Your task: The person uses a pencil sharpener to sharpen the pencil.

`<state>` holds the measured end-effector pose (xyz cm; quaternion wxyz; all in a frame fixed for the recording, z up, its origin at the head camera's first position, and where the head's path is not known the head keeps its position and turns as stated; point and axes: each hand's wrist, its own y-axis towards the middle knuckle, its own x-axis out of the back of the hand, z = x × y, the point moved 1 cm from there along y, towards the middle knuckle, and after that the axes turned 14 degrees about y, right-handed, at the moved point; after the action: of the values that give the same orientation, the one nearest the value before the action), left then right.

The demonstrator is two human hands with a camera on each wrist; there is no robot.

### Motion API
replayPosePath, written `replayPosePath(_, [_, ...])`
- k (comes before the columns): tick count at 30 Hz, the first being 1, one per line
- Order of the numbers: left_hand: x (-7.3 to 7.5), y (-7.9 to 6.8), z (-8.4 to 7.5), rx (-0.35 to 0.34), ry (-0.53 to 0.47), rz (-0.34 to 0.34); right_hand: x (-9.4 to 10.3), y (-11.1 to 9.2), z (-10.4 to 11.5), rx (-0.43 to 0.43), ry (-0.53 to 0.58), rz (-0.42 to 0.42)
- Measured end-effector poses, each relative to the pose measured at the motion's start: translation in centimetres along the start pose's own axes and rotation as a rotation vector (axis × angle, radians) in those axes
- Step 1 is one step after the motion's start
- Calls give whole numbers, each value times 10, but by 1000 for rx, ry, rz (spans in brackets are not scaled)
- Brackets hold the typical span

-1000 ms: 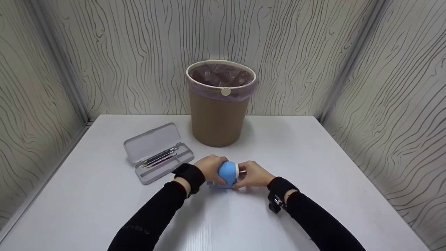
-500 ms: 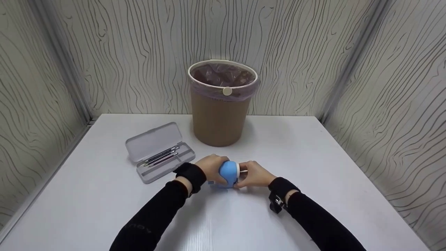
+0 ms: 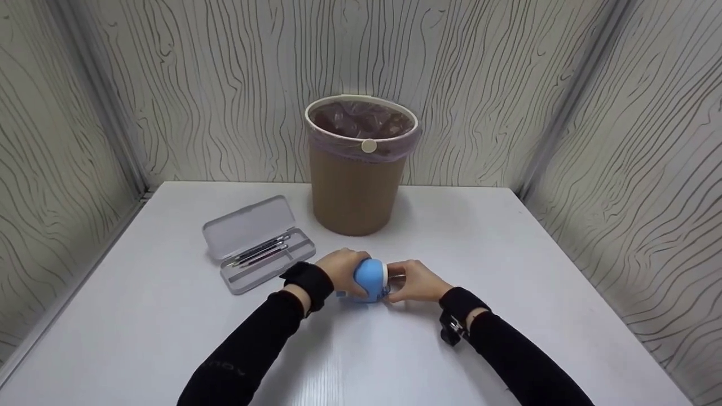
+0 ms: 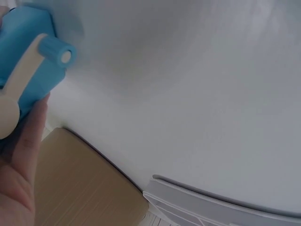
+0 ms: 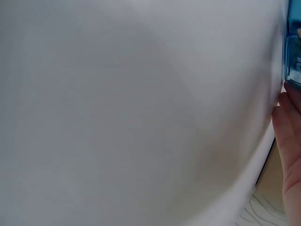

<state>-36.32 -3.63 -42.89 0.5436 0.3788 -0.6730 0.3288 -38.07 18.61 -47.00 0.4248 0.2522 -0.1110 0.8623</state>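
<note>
A blue crank pencil sharpener [image 3: 369, 279] with a pale front ring lies low over the table in the head view. My left hand [image 3: 343, 272] grips its body from the left. In the left wrist view, the sharpener's cream crank arm [image 4: 26, 66] ends in a blue knob [image 4: 57, 50]. My right hand [image 3: 417, 282] is at the front end, its fingers and thumb curled about the sharpener's edge. A thin pale rod [image 3: 398, 276] shows between that thumb and forefinger; its kind is unclear. The clear blue shavings drawer [image 5: 294, 59] appears at the right wrist view's edge.
An open grey pencil case [image 3: 268, 276] with several pencils [image 3: 259, 252] lies left of the hands. Behind them stands a brown bin [image 3: 356, 192] with a purple liner. Patterned walls [image 3: 237, 101] enclose the white table [image 3: 485, 231] at the back and sides.
My right hand has shifted slightly to the right, and the gap between its fingers and the sharpener's front looks a little wider. The left hand keeps its grip.
</note>
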Motion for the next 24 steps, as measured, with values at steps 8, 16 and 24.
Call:
replayPosePath(8, [0,0,0,-7,12,-3,8,-9,-5,14,-5,-1])
replayPosePath(16, [0,1,0,-3,0,15,27,-32,-16,-23,-26,-70])
replayPosePath(24, [-1,1,-1,-17,-18,-9,34,-46,-21,-52,4,-116])
